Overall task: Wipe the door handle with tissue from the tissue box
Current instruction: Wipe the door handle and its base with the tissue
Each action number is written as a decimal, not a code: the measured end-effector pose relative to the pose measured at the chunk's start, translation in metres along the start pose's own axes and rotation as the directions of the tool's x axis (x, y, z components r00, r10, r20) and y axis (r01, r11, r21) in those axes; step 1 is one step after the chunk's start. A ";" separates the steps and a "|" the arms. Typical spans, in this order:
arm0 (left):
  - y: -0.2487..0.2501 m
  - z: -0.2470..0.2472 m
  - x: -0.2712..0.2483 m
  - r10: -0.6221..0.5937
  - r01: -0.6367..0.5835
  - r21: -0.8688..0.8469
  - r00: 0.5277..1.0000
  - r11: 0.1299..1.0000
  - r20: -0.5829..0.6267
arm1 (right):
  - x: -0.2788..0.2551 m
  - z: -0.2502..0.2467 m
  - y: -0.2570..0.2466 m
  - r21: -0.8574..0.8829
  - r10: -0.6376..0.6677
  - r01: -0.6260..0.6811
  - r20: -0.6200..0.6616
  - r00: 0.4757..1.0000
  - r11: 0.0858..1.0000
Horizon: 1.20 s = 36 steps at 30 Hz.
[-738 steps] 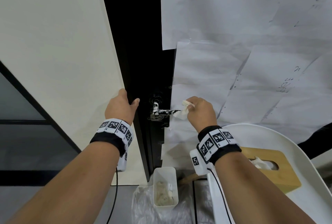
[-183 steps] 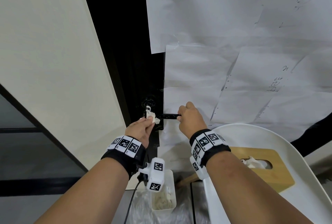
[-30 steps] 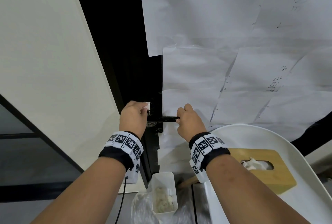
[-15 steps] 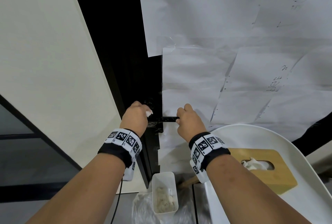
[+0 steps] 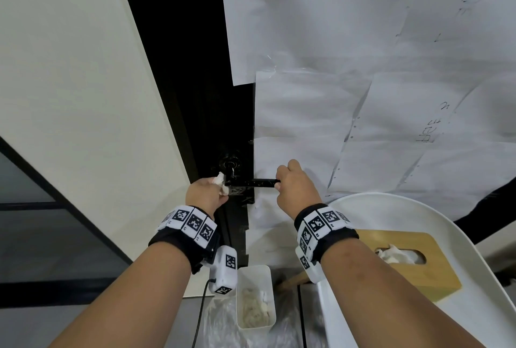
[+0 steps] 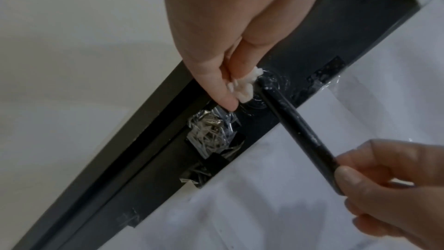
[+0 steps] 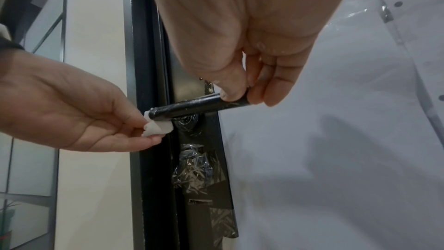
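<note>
A black lever door handle [image 5: 252, 183] [image 6: 300, 130] [image 7: 192, 107] juts from the dark door edge. My left hand [image 5: 206, 194] [image 6: 230, 83] [image 7: 134, 128] pinches a small wad of white tissue [image 5: 222, 183] [image 6: 243, 86] [image 7: 157, 127] and presses it against the handle's pivot end. My right hand [image 5: 293, 188] [image 7: 245, 92] [image 6: 348, 178] pinches the handle's free tip between thumb and fingers. A wooden tissue box [image 5: 402, 261] with tissue poking from its slot sits on the white tray [image 5: 460, 238] at lower right.
White paper sheets [image 5: 363, 68] cover the door to the right of the handle. Crinkled clear tape [image 6: 211, 130] [image 7: 192, 172] covers the latch below it. On the floor stands a small white bin [image 5: 255, 294] holding used tissue. A cream wall [image 5: 69, 82] lies to the left.
My left hand has dropped from above the handle's pivot to its left side, and the tissue now shows against the pivot end. The right hand has kept its hold on the tip.
</note>
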<state>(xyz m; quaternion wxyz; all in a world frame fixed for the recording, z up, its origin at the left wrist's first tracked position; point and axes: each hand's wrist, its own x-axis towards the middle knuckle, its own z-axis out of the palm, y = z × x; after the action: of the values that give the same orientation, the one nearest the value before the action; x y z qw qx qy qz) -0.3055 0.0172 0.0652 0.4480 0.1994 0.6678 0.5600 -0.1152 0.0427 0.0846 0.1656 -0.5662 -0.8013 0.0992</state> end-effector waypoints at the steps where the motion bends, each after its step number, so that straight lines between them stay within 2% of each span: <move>1: 0.000 0.001 0.000 -0.012 0.013 -0.033 0.999 0.999 0.031 | 0.000 0.000 0.000 0.001 -0.001 0.001 0.000 1.000 1.000; 4: -0.003 0.002 -0.003 -0.016 0.027 -0.110 0.995 0.994 0.102 | 0.001 0.001 0.000 0.007 0.002 -0.002 0.000 1.000 1.000; 8: -0.002 -0.004 -0.006 -0.041 0.056 -0.143 0.994 0.988 0.106 | 0.002 0.000 0.000 -0.013 -0.001 0.001 0.003 1.000 1.000; 11: 0.003 -0.010 -0.010 0.027 -0.027 0.006 0.999 1.000 0.023 | 0.002 0.000 -0.001 -0.011 -0.002 0.002 0.001 1.000 1.000; 13: 0.007 -0.012 -0.013 0.181 -0.176 0.164 0.983 0.971 -0.019 | 0.002 0.000 -0.001 -0.010 0.001 -0.001 0.001 1.000 1.000; 15: 0.014 -0.013 -0.019 0.400 -0.382 0.368 0.916 0.848 0.031 | 0.001 0.001 -0.001 -0.010 0.004 -0.005 -0.002 1.000 1.000; 17: 0.019 -0.011 -0.021 0.575 -0.534 0.548 0.810 0.644 0.114 | 0.001 0.001 -0.001 -0.009 0.002 -0.002 -0.005 1.000 1.000; 20: 0.025 -0.004 -0.023 0.687 -0.636 0.640 0.691 0.431 0.224 | 0.001 0.001 -0.001 -0.005 -0.007 0.007 -0.012 1.000 1.000; 22: 0.026 0.000 -0.021 0.683 -0.663 0.668 0.661 0.338 0.310 | 0.002 0.002 -0.001 -0.008 -0.013 0.013 -0.016 1.000 1.000; 24: 0.025 0.004 -0.017 0.631 -0.649 0.716 0.674 0.258 0.384 | 0.002 0.003 -0.001 -0.004 -0.011 0.011 -0.019 1.000 1.000; 27: 0.025 0.010 -0.013 0.604 -0.593 0.799 0.673 0.096 0.427 | 0.003 0.004 0.000 0.001 -0.009 0.009 -0.024 1.000 1.000; 30: 0.027 0.016 -0.017 0.564 -0.539 0.842 0.696 0.002 0.444 | 0.003 0.004 0.000 -0.005 -0.011 0.011 -0.022 1.000 1.000; 33: 0.030 0.021 -0.024 0.496 -0.519 0.855 0.740 -0.010 0.455 | 0.003 0.004 0.001 -0.004 -0.015 0.015 -0.014 1.000 1.000; 36: 0.037 0.020 -0.022 0.421 -0.506 0.860 0.796 0.069 0.435 | 0.003 0.004 0.002 -0.009 -0.020 0.020 -0.014 1.000 1.000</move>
<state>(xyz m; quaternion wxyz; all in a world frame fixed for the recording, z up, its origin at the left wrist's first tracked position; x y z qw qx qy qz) -0.2859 0.0226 0.1081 0.0524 0.6480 0.7467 0.1406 -0.1164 0.0464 0.0807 0.1699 -0.5595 -0.8062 0.0901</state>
